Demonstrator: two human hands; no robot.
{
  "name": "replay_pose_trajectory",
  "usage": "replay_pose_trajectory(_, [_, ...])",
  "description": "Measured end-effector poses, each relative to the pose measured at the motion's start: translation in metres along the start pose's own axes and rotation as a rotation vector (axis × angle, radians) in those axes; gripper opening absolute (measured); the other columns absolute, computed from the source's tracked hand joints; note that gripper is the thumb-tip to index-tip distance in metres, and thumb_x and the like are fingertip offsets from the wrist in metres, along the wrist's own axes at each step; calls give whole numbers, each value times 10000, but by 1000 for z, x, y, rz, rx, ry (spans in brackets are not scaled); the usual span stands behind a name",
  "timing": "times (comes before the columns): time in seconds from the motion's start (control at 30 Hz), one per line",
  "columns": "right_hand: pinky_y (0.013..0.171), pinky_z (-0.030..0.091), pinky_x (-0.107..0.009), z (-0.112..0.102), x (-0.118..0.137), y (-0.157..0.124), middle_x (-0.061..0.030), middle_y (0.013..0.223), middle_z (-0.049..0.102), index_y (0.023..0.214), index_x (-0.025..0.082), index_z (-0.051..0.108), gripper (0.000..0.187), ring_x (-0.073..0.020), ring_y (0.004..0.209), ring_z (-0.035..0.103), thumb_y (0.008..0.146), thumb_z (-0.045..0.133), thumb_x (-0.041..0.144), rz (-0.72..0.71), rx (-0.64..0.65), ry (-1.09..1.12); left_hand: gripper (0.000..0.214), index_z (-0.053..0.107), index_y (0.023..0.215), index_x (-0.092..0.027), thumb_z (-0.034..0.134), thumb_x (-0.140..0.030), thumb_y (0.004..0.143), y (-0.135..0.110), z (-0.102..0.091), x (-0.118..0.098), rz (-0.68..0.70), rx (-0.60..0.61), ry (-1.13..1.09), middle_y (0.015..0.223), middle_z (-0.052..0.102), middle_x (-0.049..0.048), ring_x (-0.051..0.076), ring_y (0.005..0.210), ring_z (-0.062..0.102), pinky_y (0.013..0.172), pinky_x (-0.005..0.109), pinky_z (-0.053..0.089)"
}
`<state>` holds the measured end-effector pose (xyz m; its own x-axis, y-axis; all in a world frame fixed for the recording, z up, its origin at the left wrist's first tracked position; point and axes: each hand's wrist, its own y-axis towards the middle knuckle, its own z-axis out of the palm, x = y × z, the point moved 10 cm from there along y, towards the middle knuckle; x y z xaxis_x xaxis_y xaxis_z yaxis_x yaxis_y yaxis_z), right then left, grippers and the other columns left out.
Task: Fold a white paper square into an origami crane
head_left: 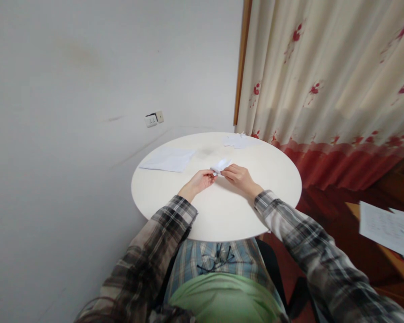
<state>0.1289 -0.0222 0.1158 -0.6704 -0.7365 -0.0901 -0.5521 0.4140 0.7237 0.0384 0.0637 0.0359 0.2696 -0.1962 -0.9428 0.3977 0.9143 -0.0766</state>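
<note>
The fingers of the left hand (pixel 202 181) are closed on the near left end of a small folded piece of white paper (pixel 222 165), and those of the right hand (pixel 239 176) pinch its right side; the hands nearly meet there. The folded piece sits around the middle of a round white counter (pixel 218 211); whether it touches the top is hard to tell. Farther out, to the left, white sheets (pixel 168 160) lie flat near the counter's edge. At the far right edge lies ragged-edged white paper (pixel 237 141). Beyond the counter, a socket (pixel 151 120) is set in the wall on the left, and a floral curtain (pixel 303 85) hangs on the far right. To the right, lower down, are printed or written pages (pixel 384 226).
</note>
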Motion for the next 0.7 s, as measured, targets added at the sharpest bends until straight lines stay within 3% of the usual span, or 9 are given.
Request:
replay_pose_trajectory(0.33, [599,339,-257,-2,2,0,-55,762,597,843,161,603,218,-144,732,486,883,389,169,-70,26,-189,134,550,648,-89,458,-9,703,-1,6,8,-115,19,-244,529,519,17,53,442,449,417,154,364])
replay_pose_trajectory(0.53, [587,323,-259,5,1,-2,-47,751,580,831,159,589,177,-150,742,472,872,417,157,-76,103,-242,168,538,645,-100,414,-21,728,-2,4,10,-140,3,-229,509,520,20,71,452,471,446,166,378])
replay_pose_trajectory(0.7, [588,330,-259,12,1,-2,-49,773,584,833,158,593,168,-150,755,476,867,429,161,-68,149,-233,161,554,701,-91,408,-35,739,-2,13,10,-143,82,-165,573,575,48,103,514,537,522,202,428])
